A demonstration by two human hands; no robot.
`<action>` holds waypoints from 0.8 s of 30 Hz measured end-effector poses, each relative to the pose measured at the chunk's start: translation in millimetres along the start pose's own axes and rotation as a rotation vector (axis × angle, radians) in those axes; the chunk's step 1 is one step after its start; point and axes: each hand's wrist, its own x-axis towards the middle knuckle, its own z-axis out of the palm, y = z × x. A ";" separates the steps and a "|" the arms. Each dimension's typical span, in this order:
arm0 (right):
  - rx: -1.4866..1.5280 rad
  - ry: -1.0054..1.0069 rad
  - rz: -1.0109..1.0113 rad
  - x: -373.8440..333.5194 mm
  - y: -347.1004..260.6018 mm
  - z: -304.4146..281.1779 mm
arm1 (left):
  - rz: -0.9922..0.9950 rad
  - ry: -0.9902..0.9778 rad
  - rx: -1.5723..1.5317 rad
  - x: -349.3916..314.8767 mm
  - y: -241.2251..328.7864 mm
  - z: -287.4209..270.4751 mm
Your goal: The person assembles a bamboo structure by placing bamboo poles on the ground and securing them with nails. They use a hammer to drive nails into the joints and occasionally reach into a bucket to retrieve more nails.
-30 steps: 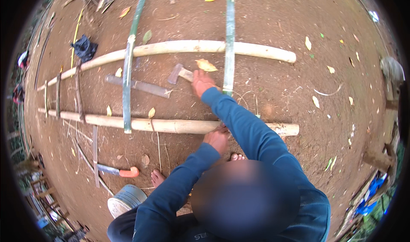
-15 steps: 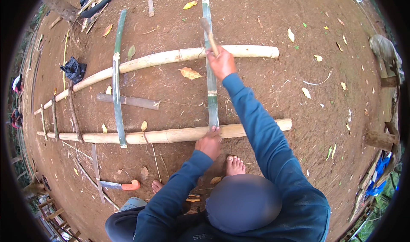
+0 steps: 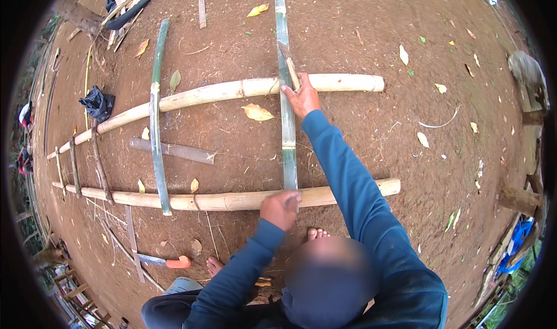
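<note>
My right hand (image 3: 303, 98) grips the wooden handle of a hammer (image 3: 292, 73), whose dark head lies over a green bamboo strip (image 3: 289, 123). The hand's edge rests at that strip, next to where it crosses the far bamboo pole (image 3: 342, 83). My left hand (image 3: 279, 210), slightly blurred, is closed with its fingertips pinched together above the near bamboo pole (image 3: 316, 198), at the strip's lower end. Whatever it pinches is too small to make out. Farther left, a second green bamboo strip (image 3: 155, 117) lies across both poles.
An orange-handled blade (image 3: 178, 262) lies on the soil at the lower left. A flat brown slat (image 3: 191, 153) rests between the poles. Thin sticks (image 3: 100, 161) bridge their left ends, near a black plastic bag (image 3: 97, 102). A tub of wood strips (image 3: 134, 4) stands at the far left.
The view has shifted, so the poles sit lower. My left hand has lifted off the strip's end and closed. The hammer has come down and nearer, onto the strip.
</note>
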 end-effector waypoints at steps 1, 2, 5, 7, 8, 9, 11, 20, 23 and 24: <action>0.036 -0.009 0.001 0.0 1.2 -0.1 | -0.061 0.034 -0.144 12.2 0.3 -5.8; 0.012 0.006 -0.009 -0.5 2.2 0.8 | -0.121 0.069 -0.291 26.6 0.9 -12.0; -0.038 0.054 -0.028 -0.5 6.4 2.4 | -0.064 0.253 -0.382 96.8 8.2 -31.4; -0.031 0.078 -0.033 1.3 8.6 7.7 | -0.079 0.306 -0.552 148.2 19.3 -42.2; -0.019 0.081 -0.032 1.6 9.8 11.7 | -0.037 0.350 -0.618 172.4 22.6 -43.6; -0.009 0.084 -0.031 1.4 11.6 14.5 | 0.048 0.354 -0.574 195.2 20.6 -44.5; 0.007 0.087 -0.023 0.6 11.6 13.7 | 0.068 0.382 -0.777 240.0 15.6 -34.3; 0.051 0.101 -0.005 -2.3 14.3 10.8 | 0.163 0.542 -0.623 280.7 11.3 8.6; 0.084 0.075 0.027 -3.3 11.7 11.1 | 0.214 0.646 -0.586 282.1 12.1 14.1; 0.076 0.073 0.032 -3.6 11.6 12.0 | 0.194 0.671 -0.542 280.3 10.8 14.2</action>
